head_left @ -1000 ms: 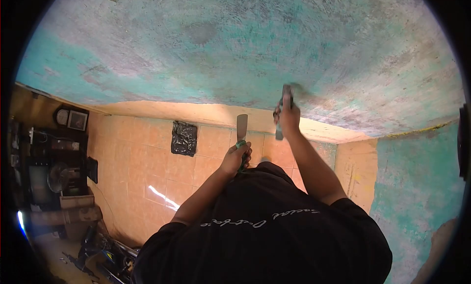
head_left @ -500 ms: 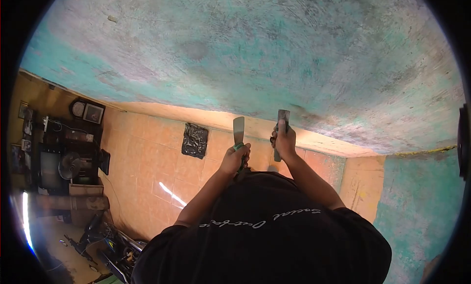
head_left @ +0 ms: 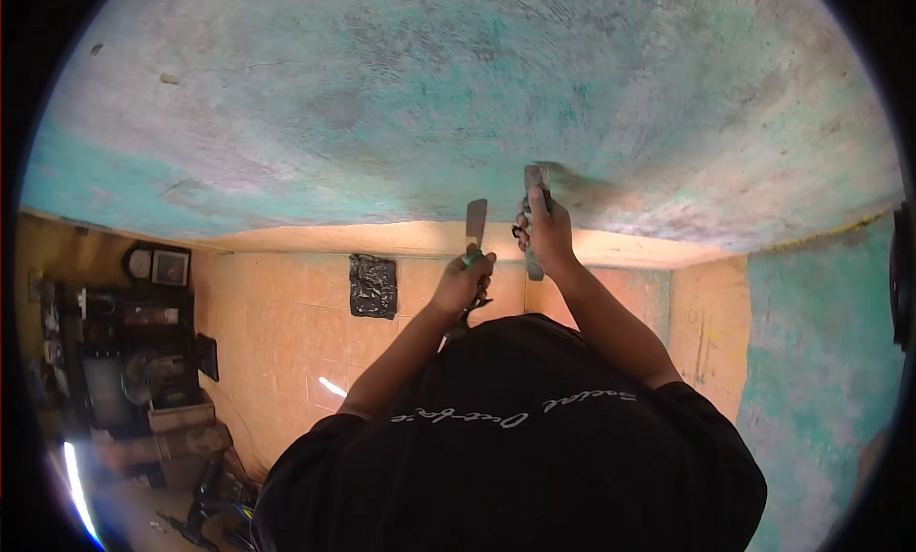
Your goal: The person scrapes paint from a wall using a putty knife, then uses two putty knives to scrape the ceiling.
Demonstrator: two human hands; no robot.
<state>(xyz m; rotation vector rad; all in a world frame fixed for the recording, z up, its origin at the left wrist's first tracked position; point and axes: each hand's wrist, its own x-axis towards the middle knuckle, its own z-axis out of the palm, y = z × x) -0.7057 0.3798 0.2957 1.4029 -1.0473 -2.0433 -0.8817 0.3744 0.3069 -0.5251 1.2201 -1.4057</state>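
In my left hand is a putty knife with a green handle, its bare blade pointing up and apart from the wall. The fingers are wrapped round the handle. My right hand grips a scraper, thumb laid along its face. The scraper's blade edge is right at the patchy turquoise and grey wall, where a shadow falls beside it. The lower end of its handle sticks out below the palm.
On the orange tiled floor lies a black, crinkled square thing. Dark shelving with a fan and a framed picture stands at the left. Part of a motorbike shows at lower left. Another turquoise wall rises at the right.
My right hand has moved up with the scraper, its blade now further onto the wall. My left hand and putty knife have risen slightly. The view has shifted a little.
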